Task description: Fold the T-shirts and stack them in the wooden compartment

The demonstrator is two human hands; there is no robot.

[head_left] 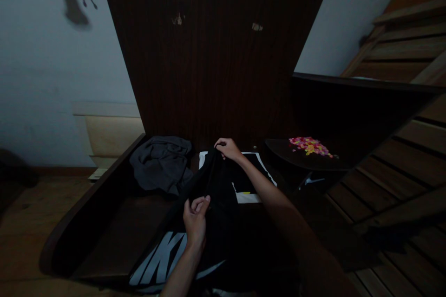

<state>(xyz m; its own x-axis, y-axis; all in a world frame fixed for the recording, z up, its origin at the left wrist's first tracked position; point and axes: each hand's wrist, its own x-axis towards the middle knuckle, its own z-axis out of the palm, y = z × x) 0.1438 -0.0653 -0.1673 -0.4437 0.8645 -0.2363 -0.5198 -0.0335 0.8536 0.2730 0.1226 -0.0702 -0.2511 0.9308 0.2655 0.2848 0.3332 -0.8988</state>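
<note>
A black garment (223, 232) with large white letters and a swoosh print lies across the dark wooden surface, its upper part raised in a fold. My right hand (228, 148) pinches the far end of that fold. Nearer to me, my left hand (196, 220) is closed with curled fingers on the fold's left edge, just above the white letters. Beneath and behind sits a black and white folded cloth (249, 198) with a small yellow mark. The near part of the garment is very dark, so its kind is hard to make out.
A crumpled dark grey cloth (160, 162) lies at the left, inside the raised side board (87, 213). Colourful small pieces (310, 145) are heaped on a rounded shelf (278, 151) at the right. A tall dark panel (216, 65) stands behind, wooden slats (400, 148) at far right.
</note>
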